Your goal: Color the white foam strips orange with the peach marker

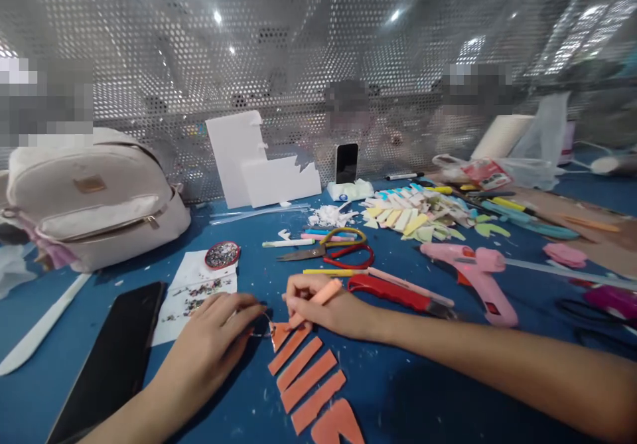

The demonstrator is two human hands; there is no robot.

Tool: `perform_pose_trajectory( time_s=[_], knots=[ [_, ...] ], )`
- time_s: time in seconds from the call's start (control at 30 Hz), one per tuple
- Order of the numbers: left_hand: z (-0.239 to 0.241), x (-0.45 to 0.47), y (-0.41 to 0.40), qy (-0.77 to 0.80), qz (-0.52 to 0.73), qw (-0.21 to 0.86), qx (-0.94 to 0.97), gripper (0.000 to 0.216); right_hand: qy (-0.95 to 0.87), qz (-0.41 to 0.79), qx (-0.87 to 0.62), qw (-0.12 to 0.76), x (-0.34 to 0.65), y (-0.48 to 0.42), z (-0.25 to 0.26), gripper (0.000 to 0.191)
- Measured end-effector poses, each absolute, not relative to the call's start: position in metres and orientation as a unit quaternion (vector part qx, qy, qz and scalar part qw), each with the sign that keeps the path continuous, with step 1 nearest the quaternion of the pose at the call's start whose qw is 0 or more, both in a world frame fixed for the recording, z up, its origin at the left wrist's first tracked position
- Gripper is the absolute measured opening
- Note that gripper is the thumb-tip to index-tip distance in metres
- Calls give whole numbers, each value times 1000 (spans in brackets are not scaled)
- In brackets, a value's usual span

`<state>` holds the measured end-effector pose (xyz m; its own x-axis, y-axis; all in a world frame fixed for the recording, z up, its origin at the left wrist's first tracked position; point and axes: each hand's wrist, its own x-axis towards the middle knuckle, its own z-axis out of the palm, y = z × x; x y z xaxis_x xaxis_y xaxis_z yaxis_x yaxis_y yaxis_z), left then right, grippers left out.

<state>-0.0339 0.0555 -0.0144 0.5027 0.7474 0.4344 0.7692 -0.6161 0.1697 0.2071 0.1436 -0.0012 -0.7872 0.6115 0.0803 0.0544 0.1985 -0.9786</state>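
My right hand (pixel 326 304) grips an orange marker (pixel 318 301), its tip down against the top piece of a segmented orange fish shape (pixel 309 387). Flat on the blue table, the fish consists of several separate strips, with a forked tail piece (pixel 339 424) toward me. At its head end, my left hand (pixel 219 338) has its fingers curled together on a thin clear or metal ring (pixel 269 316) joined to the head piece. The left fingertips are partly hidden.
Scissors (pixel 323 253), a red-handled cutter (pixel 388 293) and a pink glue gun (pixel 475 271) lie beyond my right hand. A black phone (pixel 112 358) and a white paper (pixel 169 304) with glitter are on the left. Behind stand a backpack (pixel 94 198) and a perforated metal screen (pixel 293 46).
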Motion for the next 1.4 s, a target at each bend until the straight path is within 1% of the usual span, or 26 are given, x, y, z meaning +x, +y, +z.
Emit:
perform_pose_trajectory(
  time_s=[0.13,0.23,0.37,0.43,0.53,0.63,0.73,0.8,1.03,1.2,1.3,1.4],
  knots=[
    [-17,-34,55,-421,-214,55,-879,36,-772,564,-216,199,209,141,-1,18],
    [-19,-33,54,-408,-200,78,-887,33,-774,548,-236,211,208,142,-4,24],
    [-18,-32,52,-406,-189,102,-888,35,-755,539,-292,235,207,142,-8,35],
    [-15,-31,52,-400,-182,118,-891,35,-739,553,-297,244,207,142,-6,34],
    [-11,-31,53,-383,-176,134,-897,34,-738,569,-267,244,208,141,-2,28],
    [-13,-33,53,-383,-175,128,-898,35,-770,549,-239,218,210,142,2,24],
    [-22,-37,51,-407,-165,116,-891,36,-788,544,-230,173,212,143,2,23],
    [-26,-39,51,-413,-163,116,-888,37,-795,538,-232,159,212,144,1,23],
    [-21,-38,53,-397,-173,138,-891,37,-770,549,-241,219,208,142,-5,28],
    [-23,-40,54,-395,-166,140,-893,37,-751,561,-264,229,208,142,-3,27],
    [-30,-44,53,-399,-158,133,-894,37,-778,542,-233,215,211,144,0,24],
    [-36,-47,52,-398,-154,132,-895,38,-804,529,-206,177,213,144,2,23]
  ],
)
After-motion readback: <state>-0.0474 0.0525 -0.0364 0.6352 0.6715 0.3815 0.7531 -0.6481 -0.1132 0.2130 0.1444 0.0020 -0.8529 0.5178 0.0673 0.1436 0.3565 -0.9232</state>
